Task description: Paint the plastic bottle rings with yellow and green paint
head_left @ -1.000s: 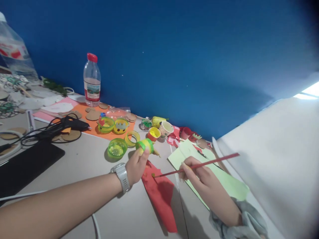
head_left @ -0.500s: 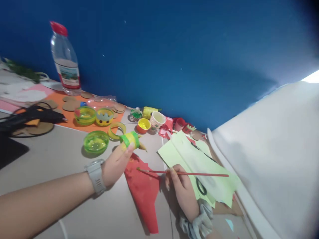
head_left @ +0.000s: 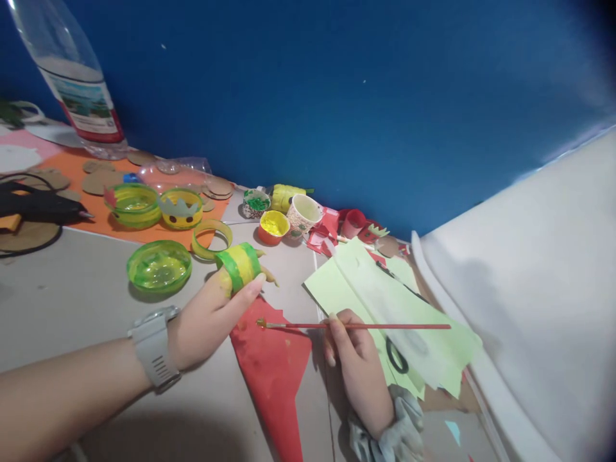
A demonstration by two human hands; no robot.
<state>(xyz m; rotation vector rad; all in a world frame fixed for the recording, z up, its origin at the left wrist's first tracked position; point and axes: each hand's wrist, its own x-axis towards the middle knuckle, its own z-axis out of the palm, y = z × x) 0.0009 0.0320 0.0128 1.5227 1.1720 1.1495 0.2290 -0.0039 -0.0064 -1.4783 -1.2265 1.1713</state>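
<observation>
My left hand [head_left: 212, 311] is closed around a small yellow roll with a green band [head_left: 239, 264], held just above the grey table [head_left: 72, 301]. My right hand [head_left: 353, 356] pinches a thin red paintbrush [head_left: 356, 326], which lies level with its tip pointing left over a red paper piece [head_left: 276, 366]. The brush tip sits just below the roll. A grey watch is on my left wrist and a grey scrunchie on my right.
Light green paper sheets [head_left: 385, 301] lie right of my right hand. Green lids [head_left: 158, 264], yellow rings [head_left: 212, 237], small paint cups [head_left: 274, 226], a water bottle [head_left: 77, 90], a glue gun [head_left: 43, 206] and orange paper [head_left: 96, 212] fill the back left. A blue wall rises behind.
The view shifted left and down, so the bottle and clutter slid up and left. Both hands stay close together; the brush has levelled out, its tip nearer the roll.
</observation>
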